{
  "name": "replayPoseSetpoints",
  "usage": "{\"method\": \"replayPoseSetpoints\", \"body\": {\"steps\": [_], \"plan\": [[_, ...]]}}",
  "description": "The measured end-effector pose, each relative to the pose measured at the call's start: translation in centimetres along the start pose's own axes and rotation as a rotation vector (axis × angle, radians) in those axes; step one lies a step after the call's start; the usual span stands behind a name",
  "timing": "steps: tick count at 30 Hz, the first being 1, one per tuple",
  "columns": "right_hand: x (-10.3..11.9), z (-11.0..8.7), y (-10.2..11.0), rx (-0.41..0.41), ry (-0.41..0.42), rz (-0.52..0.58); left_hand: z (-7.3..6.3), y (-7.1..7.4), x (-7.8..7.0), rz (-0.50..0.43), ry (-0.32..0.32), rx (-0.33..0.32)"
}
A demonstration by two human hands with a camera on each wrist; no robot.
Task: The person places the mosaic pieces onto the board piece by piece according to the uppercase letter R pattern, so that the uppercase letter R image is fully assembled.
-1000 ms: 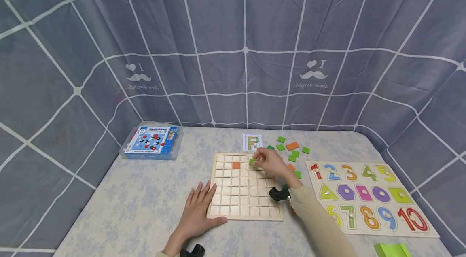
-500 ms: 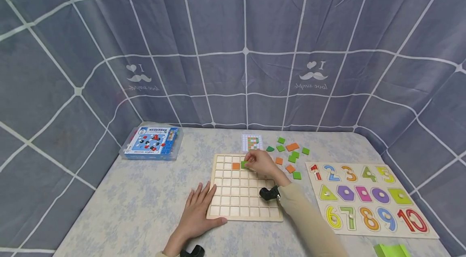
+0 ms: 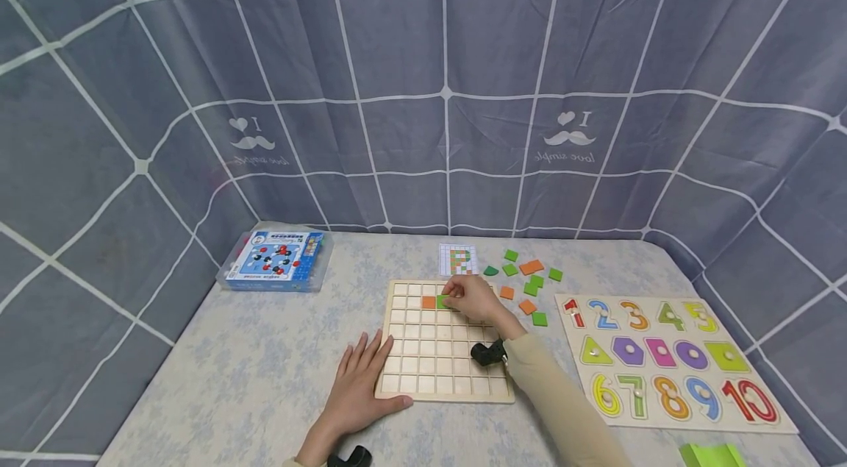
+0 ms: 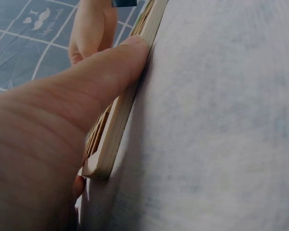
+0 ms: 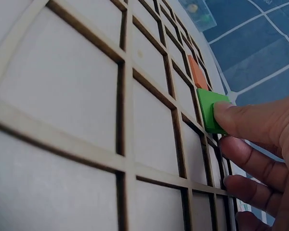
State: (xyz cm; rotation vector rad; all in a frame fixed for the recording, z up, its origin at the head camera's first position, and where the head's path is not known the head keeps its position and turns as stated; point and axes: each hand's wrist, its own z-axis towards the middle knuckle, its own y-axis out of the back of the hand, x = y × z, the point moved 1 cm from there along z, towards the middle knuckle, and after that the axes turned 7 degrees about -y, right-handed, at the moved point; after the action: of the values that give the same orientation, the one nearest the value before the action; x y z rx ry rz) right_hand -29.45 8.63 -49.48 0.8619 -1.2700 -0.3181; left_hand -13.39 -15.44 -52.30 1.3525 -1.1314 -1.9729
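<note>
Just below the centre of the head view, my right hand [image 3: 473, 298] pinches a small green tile [image 3: 441, 301] over the gridded board [image 3: 426, 346], close to the right side of an orange tile [image 3: 429, 302]. I judge the green tile to be light, stiff and hard to break, perhaps slightly slick on its flat face, so one edge or corner between thumb and fingertip seems the surest hold. It pokes out to the left of my fingertips, about the second row from the top. My left hand [image 3: 357, 382] lies with fingers spread at the board's lower left. Loose tiles [image 3: 531, 289] lie scattered right of centre. From the left wrist, my thumb rests against the board's rim at upper centre; my right hand shows at upper left, and I cannot make out the green tile. From the right wrist, that tile is right of centre, my thumb on its face, the other fingers bent below; I cannot tell whether it is fully seated in its cell.
</note>
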Motion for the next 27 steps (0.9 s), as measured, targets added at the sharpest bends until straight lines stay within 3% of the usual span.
{"method": "replayPoseSetpoints", "body": {"steps": [16, 27], "plan": [[0.13, -0.09, -0.12, -0.045, 0.038, -0.147, -0.12, 0.14, -0.09, -0.001, -0.007, -0.005], [0.42, -0.23, 0.20, -0.088, 0.007, -0.183, 0.01, 0.16, -0.20, 0.015, -0.010, -0.005]]}}
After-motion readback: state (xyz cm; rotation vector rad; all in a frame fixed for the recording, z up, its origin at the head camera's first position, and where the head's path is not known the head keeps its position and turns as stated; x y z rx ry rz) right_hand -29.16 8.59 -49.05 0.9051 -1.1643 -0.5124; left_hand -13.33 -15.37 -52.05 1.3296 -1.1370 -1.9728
